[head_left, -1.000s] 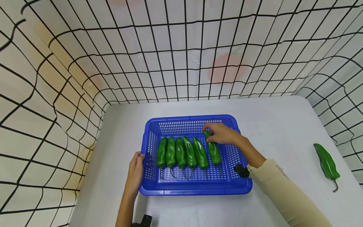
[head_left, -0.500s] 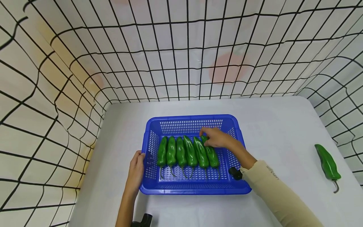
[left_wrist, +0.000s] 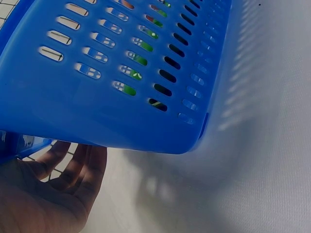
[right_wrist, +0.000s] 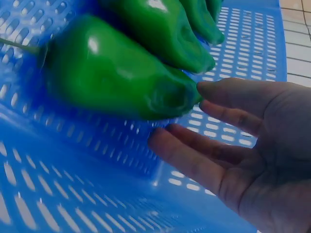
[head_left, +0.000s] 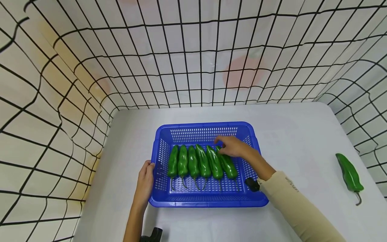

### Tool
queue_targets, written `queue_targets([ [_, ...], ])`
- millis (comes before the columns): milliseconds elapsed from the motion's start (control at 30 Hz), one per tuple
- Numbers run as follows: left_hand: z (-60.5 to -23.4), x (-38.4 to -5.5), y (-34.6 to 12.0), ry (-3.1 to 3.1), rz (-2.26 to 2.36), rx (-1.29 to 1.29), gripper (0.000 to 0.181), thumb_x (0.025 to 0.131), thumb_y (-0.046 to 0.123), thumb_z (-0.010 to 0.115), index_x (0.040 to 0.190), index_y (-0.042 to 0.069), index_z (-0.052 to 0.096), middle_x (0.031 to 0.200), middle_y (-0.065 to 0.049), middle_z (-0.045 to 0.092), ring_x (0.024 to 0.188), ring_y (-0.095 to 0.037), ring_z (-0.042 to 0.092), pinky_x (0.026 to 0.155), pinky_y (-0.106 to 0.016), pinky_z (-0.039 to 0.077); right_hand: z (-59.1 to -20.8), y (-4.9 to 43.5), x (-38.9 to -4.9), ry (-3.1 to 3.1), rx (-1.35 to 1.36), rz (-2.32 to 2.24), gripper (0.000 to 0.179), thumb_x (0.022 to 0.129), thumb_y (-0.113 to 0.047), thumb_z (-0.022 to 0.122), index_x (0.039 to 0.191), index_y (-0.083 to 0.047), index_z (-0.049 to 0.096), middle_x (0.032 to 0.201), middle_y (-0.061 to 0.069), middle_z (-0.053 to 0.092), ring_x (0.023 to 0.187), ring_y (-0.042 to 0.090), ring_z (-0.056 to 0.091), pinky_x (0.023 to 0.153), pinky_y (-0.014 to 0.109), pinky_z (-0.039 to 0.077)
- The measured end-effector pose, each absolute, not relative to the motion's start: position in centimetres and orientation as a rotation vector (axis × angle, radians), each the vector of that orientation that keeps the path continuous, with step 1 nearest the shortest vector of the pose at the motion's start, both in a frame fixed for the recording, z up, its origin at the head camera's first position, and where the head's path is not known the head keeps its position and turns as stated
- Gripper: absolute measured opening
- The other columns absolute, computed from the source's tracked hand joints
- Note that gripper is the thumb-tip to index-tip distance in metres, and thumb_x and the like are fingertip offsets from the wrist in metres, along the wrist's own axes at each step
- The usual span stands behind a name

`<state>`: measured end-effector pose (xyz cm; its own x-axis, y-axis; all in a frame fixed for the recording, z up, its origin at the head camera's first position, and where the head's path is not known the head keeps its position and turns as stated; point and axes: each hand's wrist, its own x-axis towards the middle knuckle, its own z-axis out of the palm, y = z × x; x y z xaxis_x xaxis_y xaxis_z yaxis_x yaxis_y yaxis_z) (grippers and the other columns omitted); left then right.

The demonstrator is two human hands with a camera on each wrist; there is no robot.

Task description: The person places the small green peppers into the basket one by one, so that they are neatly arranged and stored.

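A blue plastic basket (head_left: 208, 204) with slotted walls holds several green peppers (head_left: 193, 163) side by side, stems toward me. My left hand (head_left: 145, 181) grips its left rim; in the left wrist view the fingers (left_wrist: 90, 177) reach up behind the rim. Inside the basket, my right hand (head_left: 232, 147) is at the far tip of the rightmost pepper (head_left: 228, 168). In the right wrist view its thumb (right_wrist: 228, 92) is right at the tip of that pepper (right_wrist: 112, 73), while the other fingers lie loosely apart beside it, not closed round it.
Another green pepper (head_left: 349, 173) lies on the white table (head_left: 302, 141) at the far right. Black wire mesh (head_left: 199, 53) rises along the back and both sides. A black wrist camera (head_left: 252, 184) on the right arm overlaps the basket's right end.
My right hand moved left with the rightmost pepper, bringing it beside the row, then loosened. The pepper's stem end has since swung slightly right. My left hand keeps its grip on the rim.
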<state>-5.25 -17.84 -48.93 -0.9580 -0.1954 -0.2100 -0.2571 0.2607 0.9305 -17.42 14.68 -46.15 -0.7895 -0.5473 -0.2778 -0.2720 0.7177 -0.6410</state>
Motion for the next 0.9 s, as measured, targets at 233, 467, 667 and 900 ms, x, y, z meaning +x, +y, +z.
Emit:
queue_targets([
  [233, -48.9, -5.2, -17.8, 2.451, 1.822, -0.453, 0.038, 0.107, 0.03, 0.03, 0.122, 0.003, 0.052, 0.11, -0.021, 0.058, 0.086, -0.03, 0.061, 0.069, -0.034, 0.054, -44.9, 15.6, -17.1, 2.561, -0.606, -0.814, 0.035, 0.09, 0.0, 0.061, 0.124, 0.006, 0.059, 0.103, 0.02, 0.067, 0.081, 0.025, 0.061, 0.069, 0.037, 0.05],
  [467, -49.0, -5.2, -17.9, 2.452, 1.816, -0.457, 0.038, 0.107, 0.031, 0.03, 0.122, 0.003, 0.052, 0.109, -0.021, 0.058, 0.087, -0.03, 0.061, 0.07, -0.034, 0.053, -42.4, 17.7, -17.0, 2.623, -0.647, -0.947, 0.029, 0.093, -0.002, 0.058, 0.121, 0.003, 0.062, 0.101, 0.017, 0.068, 0.079, 0.024, 0.061, 0.065, 0.037, 0.049],
  [667, -48.9, -5.1, -17.9, 2.438, 1.822, -0.461, 0.04, 0.107, 0.032, 0.03, 0.123, 0.003, 0.051, 0.111, -0.022, 0.058, 0.087, -0.031, 0.061, 0.071, -0.034, 0.054, -40.9, 20.5, -17.1, 2.691, -0.585, -0.976, 0.03, 0.095, -0.007, 0.056, 0.123, 0.001, 0.062, 0.104, 0.018, 0.067, 0.093, 0.033, 0.063, 0.079, 0.047, 0.052],
  [900, -48.7, -5.0, -17.7, 2.446, 1.815, -0.453, 0.04, 0.107, 0.031, 0.029, 0.125, 0.002, 0.051, 0.112, -0.021, 0.058, 0.088, -0.03, 0.06, 0.071, -0.035, 0.053, -39.6, 25.4, -16.5, 2.803, -0.377, -0.983, 0.028, 0.1, -0.012, 0.053, 0.124, 0.0, 0.06, 0.114, 0.026, 0.064, 0.107, 0.044, 0.058, 0.086, 0.059, 0.049],
])
